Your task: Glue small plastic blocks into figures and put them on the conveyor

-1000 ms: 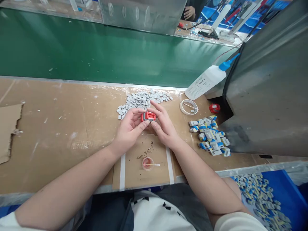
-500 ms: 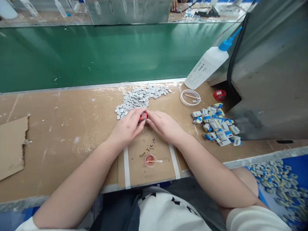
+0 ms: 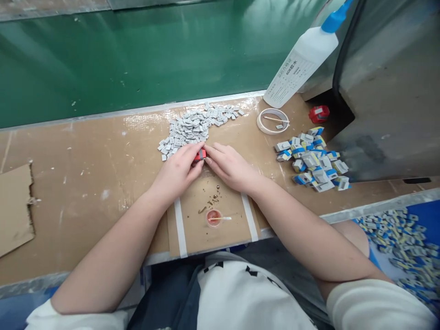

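Note:
My left hand and my right hand meet over the brown worktop, fingers pinched together on a small red part that mostly hides between them. Just beyond the fingertips lies a heap of small grey pieces. Near my body, a tiny round dish with orange-red paste and a swab sits on a taped cardboard patch.
A pile of blue-and-white parts lies at the right, with a tape ring, a second red part and a white squeeze bottle with blue nozzle. Behind runs a green conveyor belt. A grey metal housing stands at the right.
The red part was held up in plain sight; both hands have since lowered and closed over it near the grey heap. The view has tilted downward.

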Demonstrator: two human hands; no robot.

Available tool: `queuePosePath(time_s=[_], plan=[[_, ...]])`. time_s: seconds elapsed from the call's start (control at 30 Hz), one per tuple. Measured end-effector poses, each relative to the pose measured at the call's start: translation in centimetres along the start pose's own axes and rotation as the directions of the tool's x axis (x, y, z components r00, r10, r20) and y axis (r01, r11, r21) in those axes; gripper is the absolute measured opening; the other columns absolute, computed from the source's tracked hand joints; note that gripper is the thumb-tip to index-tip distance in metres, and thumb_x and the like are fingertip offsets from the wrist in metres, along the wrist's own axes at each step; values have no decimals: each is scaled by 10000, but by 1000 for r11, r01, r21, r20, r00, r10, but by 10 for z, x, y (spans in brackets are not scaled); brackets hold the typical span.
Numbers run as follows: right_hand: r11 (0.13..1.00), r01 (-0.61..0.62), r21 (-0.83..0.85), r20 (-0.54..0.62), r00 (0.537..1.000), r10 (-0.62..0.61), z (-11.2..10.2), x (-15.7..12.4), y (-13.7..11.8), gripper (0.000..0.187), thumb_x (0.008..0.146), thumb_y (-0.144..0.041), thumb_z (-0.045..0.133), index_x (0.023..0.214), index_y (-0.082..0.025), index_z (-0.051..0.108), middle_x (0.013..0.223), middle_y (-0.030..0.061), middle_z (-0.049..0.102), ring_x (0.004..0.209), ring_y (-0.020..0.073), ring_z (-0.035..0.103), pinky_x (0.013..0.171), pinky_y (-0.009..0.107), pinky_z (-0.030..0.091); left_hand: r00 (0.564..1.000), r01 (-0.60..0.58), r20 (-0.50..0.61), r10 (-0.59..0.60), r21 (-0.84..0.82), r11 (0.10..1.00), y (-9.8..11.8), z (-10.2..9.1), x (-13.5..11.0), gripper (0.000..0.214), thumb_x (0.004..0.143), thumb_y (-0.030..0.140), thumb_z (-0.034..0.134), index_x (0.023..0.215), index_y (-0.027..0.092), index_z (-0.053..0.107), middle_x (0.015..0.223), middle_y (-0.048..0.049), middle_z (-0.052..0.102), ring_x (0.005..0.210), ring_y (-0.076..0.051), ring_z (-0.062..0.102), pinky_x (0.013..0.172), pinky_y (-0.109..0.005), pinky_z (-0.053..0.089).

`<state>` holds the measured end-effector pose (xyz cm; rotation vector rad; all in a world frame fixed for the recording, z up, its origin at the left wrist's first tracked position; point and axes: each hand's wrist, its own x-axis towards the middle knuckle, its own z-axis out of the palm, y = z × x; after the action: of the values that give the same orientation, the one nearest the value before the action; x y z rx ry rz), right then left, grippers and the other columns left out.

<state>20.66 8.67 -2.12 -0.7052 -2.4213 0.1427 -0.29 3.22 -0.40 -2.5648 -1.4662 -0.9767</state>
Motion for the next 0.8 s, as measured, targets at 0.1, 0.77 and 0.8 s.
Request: queuePosePath(time_s=[0.1,0.77,0.8], plan=[[997,-43,61,11,999,43,0,-1,-1,402,1152,-416,294,1310,-173,572,1150,105,628,1028,198,561,903,357,402,1000,3,-7,-3,-5,1000,0,0,0,486,1080,308,507,1511,94,574,1448,-155,643,1304,-250,625,1129,-400,504],[974,-214,79,107,973,205,-12,0,-12,388,1107,-370,401,844,-126,546,852,45,610,791,136,470,791,304,215,991,115,-60,-117,-28,993,14,-12,-2,280,948,364,755,1193,228,744,1160,-47,759,1085,-259,695,992,-396,554],[974,-213,81,109,973,204,-11,0,-12,395,1116,-373,382,856,-127,550,856,44,610,799,139,475,798,303,215,992,116,-53,-117,-27,993,15,-12,-2,268,952,374,750,1181,234,740,1158,-46,756,1085,-261,692,997,-404,553]])
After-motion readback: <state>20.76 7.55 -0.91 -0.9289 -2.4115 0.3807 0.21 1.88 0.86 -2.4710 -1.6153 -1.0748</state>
